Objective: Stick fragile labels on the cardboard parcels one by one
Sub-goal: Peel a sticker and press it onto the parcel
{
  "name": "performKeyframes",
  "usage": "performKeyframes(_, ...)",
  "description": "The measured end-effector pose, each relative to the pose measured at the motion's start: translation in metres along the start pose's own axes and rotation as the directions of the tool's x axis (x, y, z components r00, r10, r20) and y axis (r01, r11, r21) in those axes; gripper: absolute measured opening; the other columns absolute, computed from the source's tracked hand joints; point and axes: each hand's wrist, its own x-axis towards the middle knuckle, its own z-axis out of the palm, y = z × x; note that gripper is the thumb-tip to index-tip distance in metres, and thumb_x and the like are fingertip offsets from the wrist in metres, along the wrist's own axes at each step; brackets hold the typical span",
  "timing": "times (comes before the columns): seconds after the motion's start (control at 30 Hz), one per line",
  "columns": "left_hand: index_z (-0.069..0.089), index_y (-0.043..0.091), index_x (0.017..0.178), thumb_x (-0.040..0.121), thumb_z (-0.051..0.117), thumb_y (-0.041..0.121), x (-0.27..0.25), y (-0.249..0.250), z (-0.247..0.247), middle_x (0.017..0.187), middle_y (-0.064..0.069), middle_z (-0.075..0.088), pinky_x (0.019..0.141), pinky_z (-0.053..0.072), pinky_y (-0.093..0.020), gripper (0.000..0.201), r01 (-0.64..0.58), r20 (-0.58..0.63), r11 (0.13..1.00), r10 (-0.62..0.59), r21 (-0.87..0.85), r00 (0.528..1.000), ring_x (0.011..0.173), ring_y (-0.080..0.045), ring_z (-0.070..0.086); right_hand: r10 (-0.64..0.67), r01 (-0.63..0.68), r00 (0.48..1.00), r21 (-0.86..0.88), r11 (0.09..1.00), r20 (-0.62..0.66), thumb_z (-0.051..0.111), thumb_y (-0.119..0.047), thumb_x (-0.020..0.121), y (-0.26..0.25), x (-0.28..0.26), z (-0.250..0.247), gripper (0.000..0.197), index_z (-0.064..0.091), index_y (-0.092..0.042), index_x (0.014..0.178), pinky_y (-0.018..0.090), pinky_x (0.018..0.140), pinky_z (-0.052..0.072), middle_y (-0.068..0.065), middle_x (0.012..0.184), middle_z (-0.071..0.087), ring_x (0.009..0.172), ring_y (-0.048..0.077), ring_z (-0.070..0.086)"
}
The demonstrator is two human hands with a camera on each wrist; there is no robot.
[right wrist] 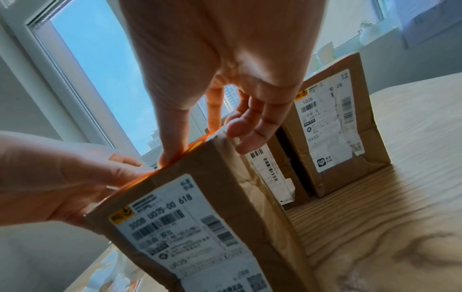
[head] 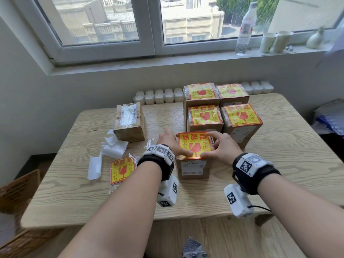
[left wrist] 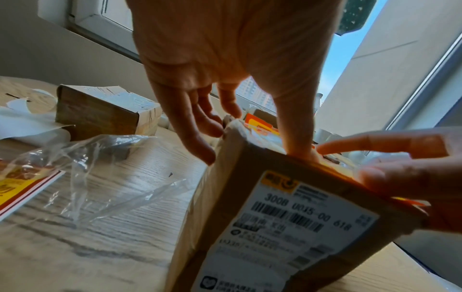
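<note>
A brown cardboard parcel (head: 193, 169) stands on the wooden table (head: 279, 164) right in front of me, with a yellow-and-red fragile label (head: 194, 144) lying on its top. My left hand (head: 175, 144) presses its thumb (left wrist: 297, 138) on the label's near edge, and its fingers reach down the parcel's left side. My right hand (head: 218, 146) presses its thumb (right wrist: 172, 138) on that same edge while its index finger lies across the label. An unlabelled taped parcel (head: 129, 121) sits at the left. Several labelled parcels (head: 221, 112) stand behind.
A plastic bag with a stack of fragile labels (head: 121, 170) lies left of my left wrist, with peeled white backing strips (head: 111, 148) beyond it. A water bottle (head: 245, 28) and paper cups (head: 268, 42) stand on the windowsill. A wicker chair (head: 18, 192) is at the left.
</note>
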Motion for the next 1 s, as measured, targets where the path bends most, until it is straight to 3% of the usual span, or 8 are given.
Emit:
performKeyframes(0.17, 0.04, 0.022, 0.111, 0.049, 0.094, 0.032, 0.005, -0.01, -0.013, 0.119, -0.004, 0.05, 0.075, 0.061, -0.041, 0.083, 0.048, 0.142, 0.993, -0.032, -0.109, 0.989, 0.097, -0.021, 0.06, -0.003, 0.002, 1.0, 0.052, 0.999, 0.018, 0.084, -0.034, 0.068, 0.01, 0.001, -0.005, 0.077, 0.049, -0.031, 0.136, 0.023, 0.069, 0.041, -0.001, 0.096, 0.052, 0.083, 0.009, 0.053)
performKeyframes(0.23, 0.04, 0.024, 0.12, 0.049, 0.094, 0.03, 0.007, -0.012, -0.018, 0.13, -0.005, 0.046, 0.084, 0.057, -0.045, 0.09, -0.006, 0.12, 0.997, 0.016, -0.078, 0.993, 0.107, -0.024, 0.057, -0.013, 0.014, 1.0, 0.041, 0.999, -0.027, 0.079, -0.034, 0.075, 0.01, 0.001, -0.006, 0.065, 0.053, -0.031, 0.134, 0.021, 0.066, 0.04, -0.003, 0.094, 0.051, 0.08, 0.007, 0.052)
performKeyframes(0.33, 0.037, 0.038, 0.136, 0.048, 0.093, 0.035, 0.006, -0.005, -0.019, 0.145, -0.006, 0.035, 0.1, 0.046, -0.051, 0.104, -0.17, 0.046, 0.984, 0.172, -0.055, 0.984, 0.126, -0.027, 0.047, -0.022, 0.018, 0.997, -0.043, 0.999, -0.077, 0.069, -0.043, 0.083, 0.003, 0.003, -0.006, 0.055, 0.051, -0.036, 0.135, 0.025, 0.075, 0.043, -0.002, 0.104, 0.046, 0.088, 0.009, 0.05)
performKeyframes(0.4, 0.039, 0.043, 0.138, 0.051, 0.091, 0.039, 0.004, 0.002, -0.016, 0.15, -0.002, 0.03, 0.106, 0.04, -0.052, 0.101, -0.232, 0.08, 0.972, 0.233, -0.031, 0.969, 0.135, -0.026, 0.038, -0.023, 0.016, 0.998, -0.109, 0.994, -0.057, 0.063, -0.049, 0.086, -0.002, 0.006, -0.004, 0.055, 0.046, -0.04, 0.137, 0.027, 0.078, 0.045, -0.002, 0.109, 0.041, 0.093, 0.011, 0.05)
performKeyframes(0.6, 0.033, 0.043, 0.145, 0.056, 0.089, 0.038, 0.003, 0.003, -0.006, 0.155, 0.001, 0.019, 0.112, 0.029, -0.045, 0.105, -0.222, 0.193, 0.973, 0.206, 0.064, 0.959, 0.143, -0.022, 0.023, 0.032, -0.032, 0.999, -0.199, 0.979, -0.006, 0.06, -0.048, 0.088, -0.009, 0.013, -0.001, 0.057, 0.039, -0.043, 0.141, 0.033, 0.085, 0.048, 0.001, 0.12, 0.037, 0.11, 0.02, 0.054)
performKeyframes(0.83, 0.027, 0.035, 0.148, 0.05, 0.093, 0.035, 0.006, -0.006, -0.01, 0.151, -0.001, 0.036, 0.109, 0.038, -0.044, 0.118, -0.18, 0.212, 0.983, 0.172, 0.022, 0.962, 0.135, -0.022, 0.039, 0.057, -0.051, 0.998, -0.204, 0.978, 0.022, 0.061, -0.05, 0.086, -0.004, 0.013, 0.0, 0.067, 0.033, -0.037, 0.145, 0.038, 0.093, 0.048, 0.005, 0.125, 0.045, 0.113, 0.023, 0.053)
performKeyframes(0.93, 0.023, 0.037, 0.149, 0.05, 0.093, 0.034, 0.01, -0.01, -0.014, 0.151, -0.002, 0.037, 0.105, 0.042, -0.047, 0.122, -0.123, 0.237, 0.992, 0.119, 0.003, 0.964, 0.127, -0.025, 0.049, 0.058, -0.052, 0.998, -0.192, 0.98, 0.024, 0.062, -0.049, 0.086, -0.002, 0.012, -0.001, 0.071, 0.03, -0.033, 0.148, 0.039, 0.094, 0.048, 0.005, 0.128, 0.049, 0.114, 0.023, 0.054)
performKeyframes(1.0, 0.017, 0.035, 0.151, 0.05, 0.092, 0.036, 0.009, -0.012, -0.016, 0.152, -0.005, 0.035, 0.105, 0.042, -0.047, 0.125, -0.099, 0.247, 0.995, 0.101, -0.021, 0.964, 0.13, -0.026, 0.047, 0.06, -0.059, 0.998, -0.153, 0.986, 0.003, 0.063, -0.047, 0.086, -0.002, 0.011, -0.001, 0.076, 0.025, -0.031, 0.149, 0.038, 0.093, 0.048, 0.006, 0.132, 0.052, 0.117, 0.024, 0.054)
